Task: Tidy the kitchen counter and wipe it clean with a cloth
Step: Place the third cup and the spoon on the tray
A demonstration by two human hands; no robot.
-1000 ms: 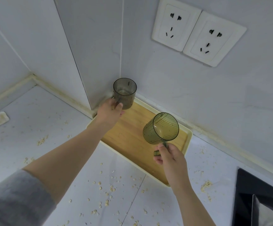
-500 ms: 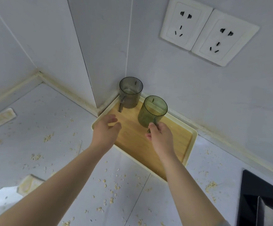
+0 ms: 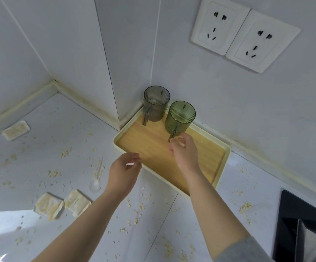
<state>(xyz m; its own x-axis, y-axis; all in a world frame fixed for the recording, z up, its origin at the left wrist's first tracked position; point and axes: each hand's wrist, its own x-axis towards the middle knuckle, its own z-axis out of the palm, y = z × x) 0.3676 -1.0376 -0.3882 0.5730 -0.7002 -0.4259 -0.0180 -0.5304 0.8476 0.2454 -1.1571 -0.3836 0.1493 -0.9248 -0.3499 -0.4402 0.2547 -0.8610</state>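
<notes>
The counter (image 3: 40, 157) is the biggest job here, white and strewn all over with crumbs, and there is no cloth in view, so I judge the wiping has to wait until the loose things are cleared. A black hob (image 3: 293, 220) sits at the right edge. The tray (image 3: 147, 148), wood-bottomed with a cream rim, is pushed into the corner of the wall, and both cups stand upright on its far end: the grey cup (image 3: 156, 104) right in the corner, the green cup (image 3: 179, 118) just beside it, the two close or touching. My right hand (image 3: 184, 151) is at the green cup's handle, fingers curled around its lower end; whether I am pinching it or just clear of it I cannot tell. To do this well I should feel the base sit flat on the wood before I open my fingers, then draw straight back so I don't knock it into the grey one. My left hand (image 3: 123, 173) hovers by the tray's near rim, fingers loosely curled, grasping nothing, free to gather the packets (image 3: 48, 205) and the clear spoon (image 3: 96, 176) lying among the flakes (image 3: 140, 206). As for writing, I can read none: the two sockets (image 3: 244, 38) show no brand, and the packets are too blurred to make out.
</notes>
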